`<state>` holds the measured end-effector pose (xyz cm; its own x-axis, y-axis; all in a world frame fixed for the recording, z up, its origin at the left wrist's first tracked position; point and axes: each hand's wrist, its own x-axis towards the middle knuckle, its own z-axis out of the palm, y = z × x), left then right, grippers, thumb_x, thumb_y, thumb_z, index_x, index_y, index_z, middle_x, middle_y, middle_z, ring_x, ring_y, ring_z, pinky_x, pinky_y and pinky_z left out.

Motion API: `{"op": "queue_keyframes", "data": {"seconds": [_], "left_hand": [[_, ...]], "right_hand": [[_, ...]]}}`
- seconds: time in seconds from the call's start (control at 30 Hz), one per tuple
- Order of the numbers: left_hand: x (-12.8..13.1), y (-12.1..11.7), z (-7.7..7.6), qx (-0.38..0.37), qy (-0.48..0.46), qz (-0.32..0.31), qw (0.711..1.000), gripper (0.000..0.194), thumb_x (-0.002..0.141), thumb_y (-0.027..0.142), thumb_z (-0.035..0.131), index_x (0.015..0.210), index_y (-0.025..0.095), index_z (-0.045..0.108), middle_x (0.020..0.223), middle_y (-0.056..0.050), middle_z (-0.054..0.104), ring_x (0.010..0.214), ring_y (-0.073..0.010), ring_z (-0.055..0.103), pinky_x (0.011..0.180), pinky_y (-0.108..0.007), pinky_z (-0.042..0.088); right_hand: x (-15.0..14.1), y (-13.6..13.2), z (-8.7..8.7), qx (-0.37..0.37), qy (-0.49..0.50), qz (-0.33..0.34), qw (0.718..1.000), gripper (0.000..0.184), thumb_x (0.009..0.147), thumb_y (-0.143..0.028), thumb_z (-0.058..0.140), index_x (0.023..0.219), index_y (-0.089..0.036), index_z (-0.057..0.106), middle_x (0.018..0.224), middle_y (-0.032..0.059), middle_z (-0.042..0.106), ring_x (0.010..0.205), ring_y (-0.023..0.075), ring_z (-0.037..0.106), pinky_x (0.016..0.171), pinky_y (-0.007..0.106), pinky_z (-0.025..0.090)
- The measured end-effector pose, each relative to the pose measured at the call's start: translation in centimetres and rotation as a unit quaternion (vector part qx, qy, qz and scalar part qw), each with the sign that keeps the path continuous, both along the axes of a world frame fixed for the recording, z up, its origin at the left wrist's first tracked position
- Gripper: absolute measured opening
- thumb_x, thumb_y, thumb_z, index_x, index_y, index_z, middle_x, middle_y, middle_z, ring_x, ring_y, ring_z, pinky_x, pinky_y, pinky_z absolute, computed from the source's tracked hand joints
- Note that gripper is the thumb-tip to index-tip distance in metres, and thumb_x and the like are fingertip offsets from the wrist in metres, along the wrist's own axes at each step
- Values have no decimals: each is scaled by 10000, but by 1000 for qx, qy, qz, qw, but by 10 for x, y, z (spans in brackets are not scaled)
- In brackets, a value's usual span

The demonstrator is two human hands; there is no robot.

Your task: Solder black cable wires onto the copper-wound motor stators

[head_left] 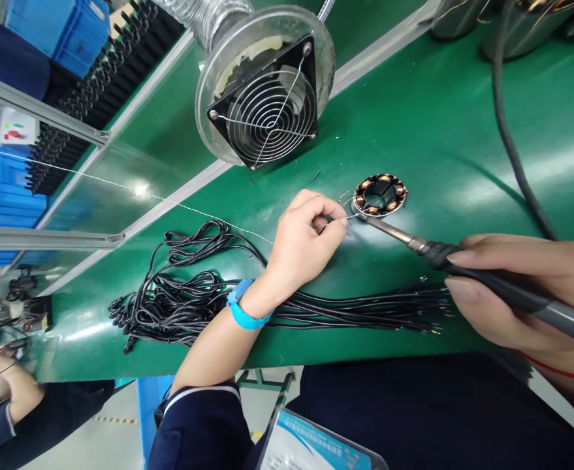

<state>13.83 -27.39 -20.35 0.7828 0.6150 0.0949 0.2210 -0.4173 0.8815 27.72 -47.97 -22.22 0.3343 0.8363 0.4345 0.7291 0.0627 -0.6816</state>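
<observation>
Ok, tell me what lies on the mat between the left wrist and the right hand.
In the head view, a bundle of black wires runs across the green mat from under the left hand's wrist to the right hand, which grips the soldering iron.

Bare green mat (463, 130) lies open right of the fan (267, 108); black cables (189, 294) crowd the near edge.

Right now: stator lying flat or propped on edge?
Flat. The stator rests face-up on the green table, its coil ring and centre hole visible; soldering iron tip at its rim.

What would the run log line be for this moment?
left hand: pinches solder wire | right hand: grips soldering iron | tip at stator
</observation>
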Motion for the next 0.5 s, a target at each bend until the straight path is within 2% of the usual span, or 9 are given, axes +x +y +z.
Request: {"op": "queue_keyframes", "data": {"seconds": [0.13, 0.3, 0.43, 0.5], "left_hand": [[0, -1, 0, 5, -14, -4, 1000, 154, 740, 23, 620, 681, 161, 649, 781, 8, 608, 677, -85, 480, 617, -218, 411], [0, -1, 2, 10, 11, 1, 1000, 159, 748, 26, 618, 675, 165, 643, 791, 8, 620, 673, -85, 476, 625, -224, 412], [0, 0, 2, 14, -4, -4, 1000, 156, 746, 25, 621, 682, 165, 646, 782, 11, 615, 674, -84, 479, 624, -221, 412], [0, 0, 1, 17, -12, -5, 1000, 159, 747, 21, 619, 682, 164, 644, 778, 11, 612, 675, -84, 480, 624, -220, 411]], "right_hand": [[-2, 0, -3, -10, -18, -6, 1000, 171, 959, -416, 608, 922, -260, 669, 713, 3, 681, 452, 93, 590, 357, 219, 395], [-6, 3, 1, -15, -6, -12, 1000, 142, 967, -396, 607, 929, -266, 650, 716, 2, 674, 448, 92, 570, 370, 225, 394], [-6, 6, 2, -15, -23, -4, 1000, 159, 974, -416, 596, 918, -277, 649, 685, -12, 653, 439, 100, 562, 469, 242, 498], [-7, 7, 4, -28, -8, -18, 999, 229, 967, -482, 593, 866, -283, 645, 647, -18, 631, 436, 110, 561, 520, 258, 538]]}}
